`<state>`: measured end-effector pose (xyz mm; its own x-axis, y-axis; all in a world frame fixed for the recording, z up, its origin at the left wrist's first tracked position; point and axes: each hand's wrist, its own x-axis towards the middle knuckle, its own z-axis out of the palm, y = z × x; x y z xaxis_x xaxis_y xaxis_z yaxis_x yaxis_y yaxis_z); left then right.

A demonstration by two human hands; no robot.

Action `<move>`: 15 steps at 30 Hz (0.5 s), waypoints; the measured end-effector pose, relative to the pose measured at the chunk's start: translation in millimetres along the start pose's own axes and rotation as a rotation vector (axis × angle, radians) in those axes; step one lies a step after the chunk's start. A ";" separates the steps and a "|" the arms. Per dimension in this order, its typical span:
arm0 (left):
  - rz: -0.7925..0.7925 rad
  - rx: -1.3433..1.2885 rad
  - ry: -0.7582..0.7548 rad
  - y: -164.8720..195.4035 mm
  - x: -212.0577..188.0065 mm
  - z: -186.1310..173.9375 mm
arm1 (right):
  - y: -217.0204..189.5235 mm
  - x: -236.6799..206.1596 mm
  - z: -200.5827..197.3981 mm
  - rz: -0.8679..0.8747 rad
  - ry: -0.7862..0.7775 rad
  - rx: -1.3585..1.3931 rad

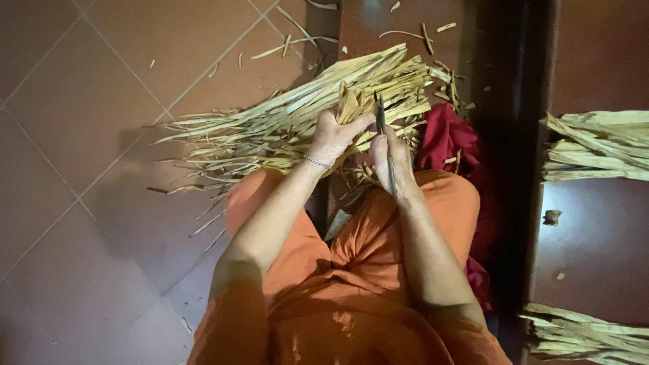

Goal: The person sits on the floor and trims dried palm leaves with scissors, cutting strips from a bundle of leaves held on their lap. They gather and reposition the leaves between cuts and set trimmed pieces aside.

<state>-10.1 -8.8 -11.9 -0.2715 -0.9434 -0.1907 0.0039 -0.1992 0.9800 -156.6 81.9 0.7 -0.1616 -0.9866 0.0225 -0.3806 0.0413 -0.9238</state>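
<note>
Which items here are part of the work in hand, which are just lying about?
In hand:
left hand gripping a pale strip
right hand holding a thin dark blade
pile of pale strips under the hands

Lying about:
red cloth
two strip bundles at right
scraps on floor

Orange all the way down here: the person wears loose orange clothes point(351, 297), plain cloth with no pattern, gathered into soft folds and creases over the lap. The cloth drapes over both knees, smooth and rounded there, rumpled and bunched in the middle. The top's short sleeves point(233, 318) end above the elbow, so both forearms are bare. On the left hand point(334, 135) side, a thin silvery chain bracelet point(317, 163) circles the wrist, fine-linked and catching a little light. The right hand point(392, 159) wears nothing at the wrist, and no rings can be made out on the fingers point(358, 124) from this view.
</note>
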 end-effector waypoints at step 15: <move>-0.105 0.002 0.005 11.0 -2.2 -0.6 | 6.2 -6.0 10.6 -0.015 0.047 -0.040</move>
<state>-8.8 -9.1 -0.7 -0.2653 -0.9187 -0.2926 -0.0262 -0.2965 0.9547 -148.3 86.4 -9.3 -0.1981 -0.9786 0.0554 -0.4192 0.0335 -0.9073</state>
